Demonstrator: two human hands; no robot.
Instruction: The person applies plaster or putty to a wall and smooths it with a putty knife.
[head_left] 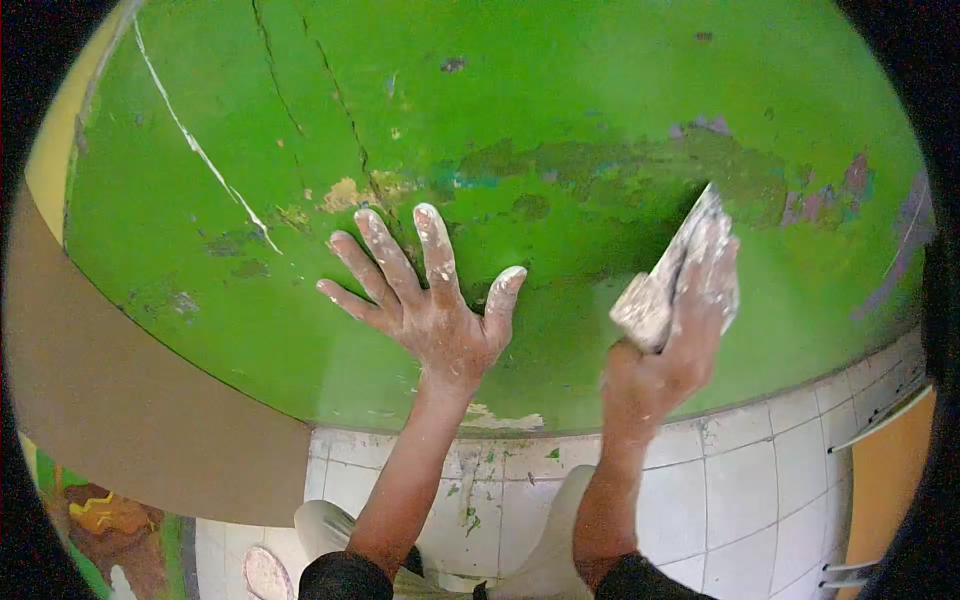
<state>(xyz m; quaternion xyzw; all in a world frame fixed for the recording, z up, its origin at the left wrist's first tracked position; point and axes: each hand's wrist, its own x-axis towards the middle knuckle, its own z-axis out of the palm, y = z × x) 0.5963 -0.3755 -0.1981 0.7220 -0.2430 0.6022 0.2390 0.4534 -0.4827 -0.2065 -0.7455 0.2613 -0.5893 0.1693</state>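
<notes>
L hand on green surface, palm down, fingers and thumb spread wide; fingertips caked w/ white residue. R hand closed round a flat scraper-like tool, also white-smeared; fingers pressed together along it, tool's narrow end pointing up & slightly R, broad whitish part sticking out on the thumb side. Tool at R-centre of surface, well apart from L hand; whether its edge touches, can't tell. Surface worn: dk, patchy band runs above & between hands, yellowish bare patch just above L fingertips, purplish patches far R. White line slants down upper L; dk cracks to its R. Below near edge: white floor tiles w/ green flakes betw. the person's legs. Brown panel along L edge, painted picture lower L, pinkish-white roundish item on tiles nearby. Orange-brown panel w/ white bars, lower R. Dk sleeves on both arms.
</notes>
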